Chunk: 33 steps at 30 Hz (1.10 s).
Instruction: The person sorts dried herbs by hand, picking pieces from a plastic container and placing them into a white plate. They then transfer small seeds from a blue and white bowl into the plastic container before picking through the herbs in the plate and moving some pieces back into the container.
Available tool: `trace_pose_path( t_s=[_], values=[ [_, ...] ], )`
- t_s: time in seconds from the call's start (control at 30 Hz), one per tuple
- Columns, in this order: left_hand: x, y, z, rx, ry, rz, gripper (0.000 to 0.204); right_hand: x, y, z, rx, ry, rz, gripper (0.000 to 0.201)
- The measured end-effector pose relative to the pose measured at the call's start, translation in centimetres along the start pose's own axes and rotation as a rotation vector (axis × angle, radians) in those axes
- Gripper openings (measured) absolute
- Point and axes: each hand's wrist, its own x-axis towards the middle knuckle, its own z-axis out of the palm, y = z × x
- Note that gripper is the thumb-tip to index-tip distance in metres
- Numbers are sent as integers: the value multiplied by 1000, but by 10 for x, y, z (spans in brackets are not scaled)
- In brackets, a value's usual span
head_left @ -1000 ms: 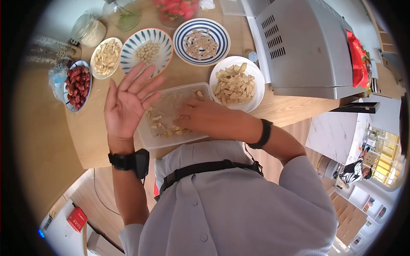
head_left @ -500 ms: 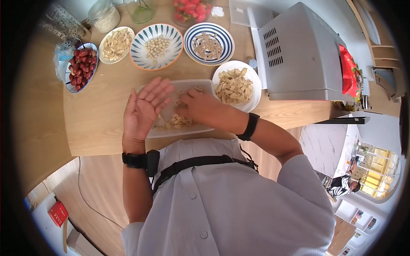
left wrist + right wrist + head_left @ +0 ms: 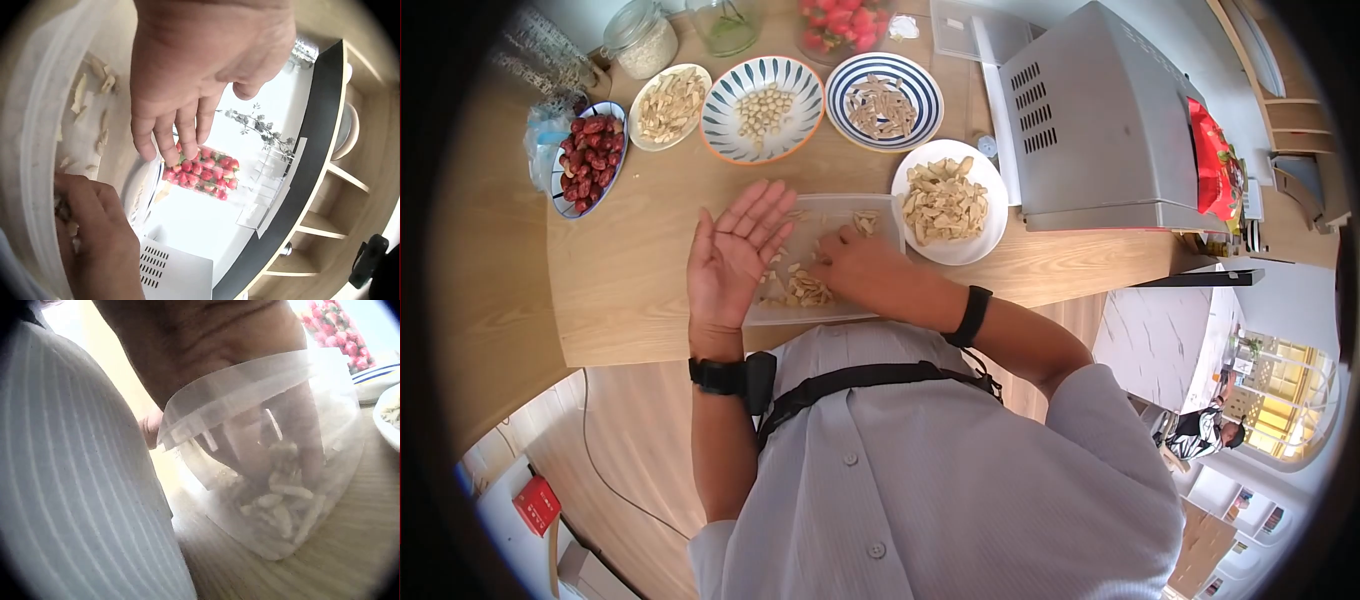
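A translucent plastic box (image 3: 878, 205) holds scattered pale dried slices (image 3: 808, 288). My left hand (image 3: 735, 262) is over its left side, palm up, fingers straight and holding nothing; the left wrist view shows the same bare hand (image 3: 200, 75). Inside the box, my right hand (image 3: 885, 275) has its fingers curled down at the slices. Pale pieces show at the fingers of that hand (image 3: 103, 244) in the left wrist view. Through the box wall (image 3: 219, 394), the right wrist view shows the right fingers (image 3: 247, 444) down among slices (image 3: 281, 512).
A white plate heaped with slices (image 3: 945, 205) stands right of the box. Behind are a blue-ringed plate (image 3: 835, 100), a leaf-patterned plate (image 3: 715, 125), a small plate (image 3: 640, 125), red dates (image 3: 590, 160), jars (image 3: 640, 45) and strawberries (image 3: 845, 25). A grey appliance (image 3: 1090, 130) stands right.
The left hand has shifted right and lowered over the box, staying flat. The right hand has moved slightly within the box, toward the near slices. The head view has shifted too.
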Motion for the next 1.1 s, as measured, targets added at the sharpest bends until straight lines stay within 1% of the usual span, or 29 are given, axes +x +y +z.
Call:
trace_pose_path(
  t_s=[0.03, 0.13, 0.2, 0.23, 0.33, 0.43, 0.53, 0.63, 0.73, 0.83, 0.93, 1.03, 1.1],
  values=[
    [0, 0, 0, 4, -5, -2, 71, 0, -1, 1, -17, 29, 2, 18],
    [1, -6, 6, 153, 154, -60, 65, 3, 16, 9, 66, 50, 16, 15],
    [0, -10, 3, 221, 184, -127, 61, 7, 30, 7, 185, -10, 67, 17],
    [0, -11, 2, 254, 200, -160, 59, 10, 32, 0, 245, -42, 92, 20],
    [-1, -12, 6, 269, 214, -173, 56, 12, 26, -28, 426, 2, 149, 18],
    [0, -19, -3, 190, 234, -197, 54, 17, 12, -51, 614, 109, 115, 19],
    [4, -30, -10, 50, 142, -270, 52, 28, -1, -51, 624, 316, -14, 18],
    [7, -35, -10, -113, 121, -319, 48, 34, -7, -57, 593, 179, 78, 25],
    [7, -38, -10, -135, 147, -264, 39, 35, -4, -53, 560, 174, 71, 31],
    [7, -39, -11, -68, 223, -262, 34, 33, 1, -52, 609, 174, 104, 35],
    [10, -39, -7, -72, 212, -239, 33, 33, 4, -52, 682, 201, 116, 38],
    [10, -36, 1, -95, 258, -237, 32, 33, 8, -55, 848, 165, 154, 40],
    [10, -35, 2, -66, 196, -230, 32, 33, 6, -64, 803, 212, 78, 43]
  ],
)
